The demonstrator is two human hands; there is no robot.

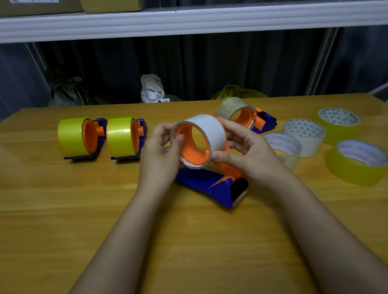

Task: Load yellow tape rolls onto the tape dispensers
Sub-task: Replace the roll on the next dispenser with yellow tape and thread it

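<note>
loaded dispensers [102,138] left, loose rolls [326,136] right

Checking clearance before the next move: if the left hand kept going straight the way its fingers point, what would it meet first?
The left hand points up and right, already touching the white tape roll on the near dispenser. Beyond that, probably the right hand; depth is unclear.

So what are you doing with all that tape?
A person is fitting tape dispensers with rolls at a wooden table. Both hands, left hand and right hand, grip a white roll sitting on the orange hub of a blue dispenser. Two dispensers at the left already carry yellow rolls. Two loose yellow rolls wait at the right.
</note>
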